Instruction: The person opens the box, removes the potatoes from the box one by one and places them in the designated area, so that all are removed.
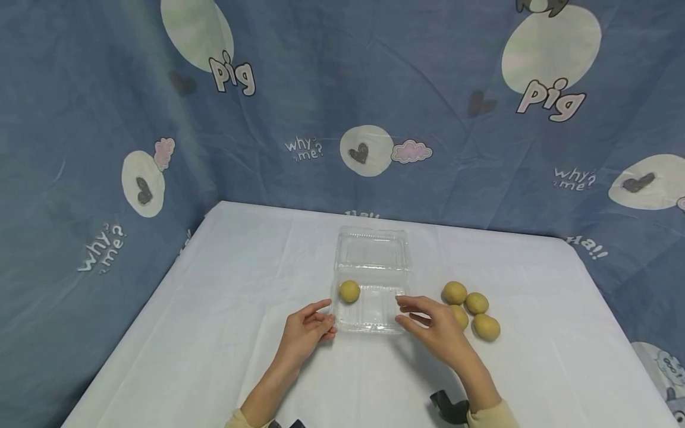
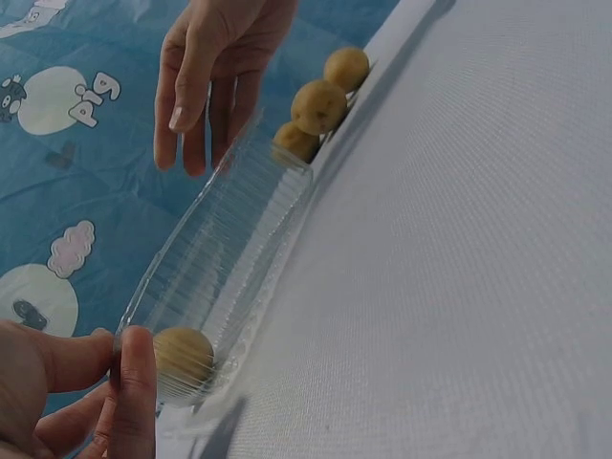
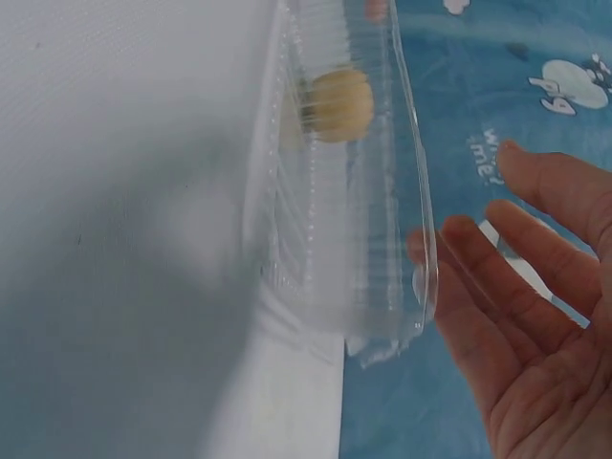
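A clear plastic clamshell container lies opened out on the table, its lid folded back on the far side. One small yellow potato sits in the base at the left. My left hand pinches the container's left rim between thumb and index finger, as the left wrist view shows. At the opposite side, my right hand hovers by the right rim, fingers spread and nothing between them. In the right wrist view that hand appears beside the container's wall, palm visible.
Several more potatoes lie grouped on the white cloth just right of the right hand, one partly hidden behind it. A black strap shows at the right wrist. Blue printed fabric hangs behind the table.
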Action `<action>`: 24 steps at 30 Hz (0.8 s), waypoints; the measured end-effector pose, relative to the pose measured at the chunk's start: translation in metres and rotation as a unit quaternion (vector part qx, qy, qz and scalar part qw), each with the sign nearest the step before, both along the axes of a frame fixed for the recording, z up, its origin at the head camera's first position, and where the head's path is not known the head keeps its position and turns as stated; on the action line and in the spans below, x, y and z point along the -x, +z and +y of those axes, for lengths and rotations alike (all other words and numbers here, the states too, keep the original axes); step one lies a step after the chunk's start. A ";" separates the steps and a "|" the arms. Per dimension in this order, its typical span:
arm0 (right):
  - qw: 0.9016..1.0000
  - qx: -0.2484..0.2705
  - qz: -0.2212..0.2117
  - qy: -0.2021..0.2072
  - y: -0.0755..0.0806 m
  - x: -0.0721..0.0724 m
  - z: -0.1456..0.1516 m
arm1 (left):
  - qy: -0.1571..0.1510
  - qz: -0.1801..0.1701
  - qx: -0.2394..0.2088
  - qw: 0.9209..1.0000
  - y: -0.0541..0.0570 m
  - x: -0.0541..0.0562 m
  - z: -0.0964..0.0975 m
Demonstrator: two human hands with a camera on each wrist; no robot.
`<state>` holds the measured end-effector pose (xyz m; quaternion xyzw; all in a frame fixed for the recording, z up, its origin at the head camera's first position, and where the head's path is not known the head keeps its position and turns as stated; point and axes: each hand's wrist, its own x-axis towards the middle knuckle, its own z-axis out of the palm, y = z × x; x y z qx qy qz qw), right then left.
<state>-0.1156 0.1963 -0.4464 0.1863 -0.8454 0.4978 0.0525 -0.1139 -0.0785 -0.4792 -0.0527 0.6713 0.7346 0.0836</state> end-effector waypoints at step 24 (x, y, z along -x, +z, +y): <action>0.999 0.003 -0.033 0.039 -0.009 0.016 -0.028 | 0.001 0.002 -0.014 1.000 -0.002 0.000 -0.001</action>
